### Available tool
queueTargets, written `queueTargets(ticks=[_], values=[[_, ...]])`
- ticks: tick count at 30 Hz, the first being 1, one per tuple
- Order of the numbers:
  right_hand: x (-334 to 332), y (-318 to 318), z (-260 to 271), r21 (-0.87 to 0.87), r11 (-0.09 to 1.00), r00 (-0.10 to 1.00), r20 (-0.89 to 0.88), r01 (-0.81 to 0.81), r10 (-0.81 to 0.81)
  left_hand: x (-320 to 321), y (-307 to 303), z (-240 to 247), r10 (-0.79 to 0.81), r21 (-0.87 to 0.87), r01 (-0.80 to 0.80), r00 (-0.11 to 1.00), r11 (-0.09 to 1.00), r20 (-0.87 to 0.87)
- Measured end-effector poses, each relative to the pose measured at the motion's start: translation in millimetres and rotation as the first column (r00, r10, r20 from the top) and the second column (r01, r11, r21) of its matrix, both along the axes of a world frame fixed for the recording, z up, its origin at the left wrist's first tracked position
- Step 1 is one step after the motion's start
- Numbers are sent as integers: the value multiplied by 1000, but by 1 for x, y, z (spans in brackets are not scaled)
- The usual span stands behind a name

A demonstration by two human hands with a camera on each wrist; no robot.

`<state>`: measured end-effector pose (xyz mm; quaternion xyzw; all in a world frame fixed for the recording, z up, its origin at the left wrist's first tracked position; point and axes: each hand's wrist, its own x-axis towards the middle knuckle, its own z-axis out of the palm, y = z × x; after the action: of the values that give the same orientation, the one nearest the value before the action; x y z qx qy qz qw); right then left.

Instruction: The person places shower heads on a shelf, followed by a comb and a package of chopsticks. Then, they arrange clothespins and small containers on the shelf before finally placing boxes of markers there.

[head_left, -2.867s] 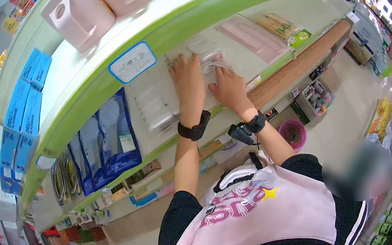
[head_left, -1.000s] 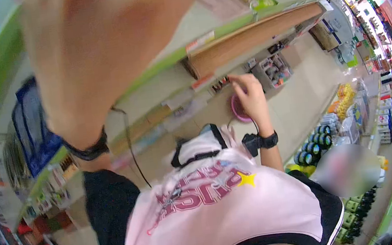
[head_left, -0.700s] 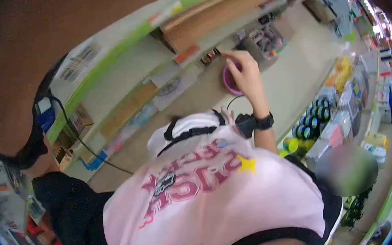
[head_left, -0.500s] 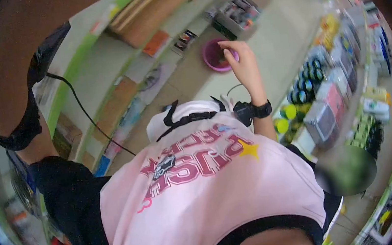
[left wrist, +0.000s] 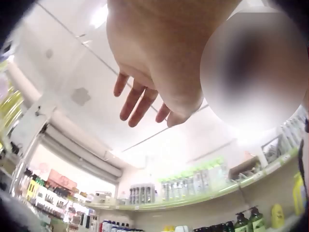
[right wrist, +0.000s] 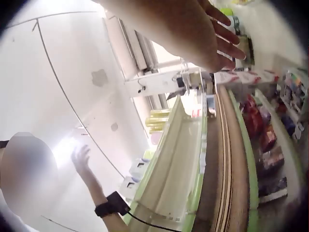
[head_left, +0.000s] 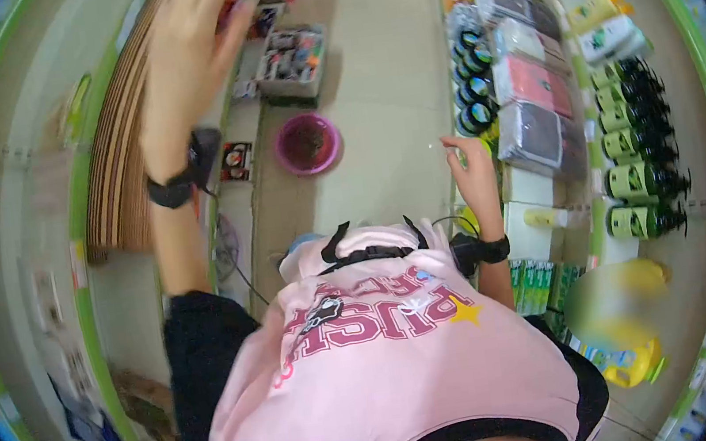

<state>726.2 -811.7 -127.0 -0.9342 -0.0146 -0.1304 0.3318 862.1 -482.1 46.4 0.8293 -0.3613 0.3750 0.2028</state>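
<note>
In the head view my left hand (head_left: 194, 63) is raised at the upper left, overlapping the stacked wooden boards. The left wrist view shows the same hand (left wrist: 149, 58) against the ceiling, its fingers loosely extended and holding nothing. My right hand (head_left: 476, 173) hangs low over the aisle, beside the right-hand shelf of black-lidded jars (head_left: 477, 115) and plastic-wrapped packs (head_left: 531, 133). Spread, relaxed fingers with nothing between them show on the right hand (right wrist: 212, 41) in the right wrist view. Both wrists wear black straps with cameras.
A pink bucket (head_left: 282, 154) and a grey box (head_left: 292, 96) of small goods stand on the aisle floor (head_left: 381, 127) by the left shelving. Wooden boards (head_left: 121, 153) lie along that shelf. Green-labelled pump bottles (head_left: 629, 182) line the right shelves.
Both hands have left the clear packets on the shelf. The left rose past the camera, then out over the boards; the right dropped to the side. The view has turned to face along the aisle.
</note>
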Motion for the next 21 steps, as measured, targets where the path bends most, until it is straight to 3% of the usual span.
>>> queueTargets(ticks=[1,2,3,4,5,6,7,8,11,13,14,16,19,21], values=[[-9,-16,-2,4,999,999,5,45,-45,14,-3,-46,160,47,-157,984,986,-76],[-18,-32,-8,-1,993,993,-7,120,-120,34,1,-104,266,120,-242,929,963,-259],[-25,-46,-16,-6,982,981,-21,191,-191,42,9,-168,489,377,-350,783,858,-384],[-31,-60,-27,14,969,967,-55,248,-247,48,27,-249,495,443,-296,742,846,-451],[-37,-69,-36,12,962,960,-59,273,-272,43,41,-318,573,541,-191,312,819,-758],[-40,-76,-44,21,945,938,-129,327,-322,13,42,-386,847,897,-104,389,430,-362],[-44,-82,-53,30,926,909,-202,377,-363,-8,63,-448,802,792,139,-23,594,-597],[-48,-87,-68,33,919,902,-209,393,-378,4,64,-460,805,795,153,-12,588,-593],[-45,-94,-99,-22,898,841,-342,440,-420,-107,70,-494,736,734,99,16,672,-676],[-31,-91,-104,185,893,855,-419,410,-305,-146,69,-519,670,670,51,24,740,-742],[-21,-96,-113,177,897,857,-413,406,-307,-150,72,-534,634,634,19,23,773,-773],[7,-114,-147,143,935,785,-593,324,-182,-150,78,-559,559,557,-53,17,829,-829],[59,-136,-196,140,944,725,-676,297,-129,-135,91,-584,448,443,-151,-7,884,-894],[93,-159,-248,210,915,672,-736,346,-85,-55,67,-609,367,359,-226,-6,906,-930]])
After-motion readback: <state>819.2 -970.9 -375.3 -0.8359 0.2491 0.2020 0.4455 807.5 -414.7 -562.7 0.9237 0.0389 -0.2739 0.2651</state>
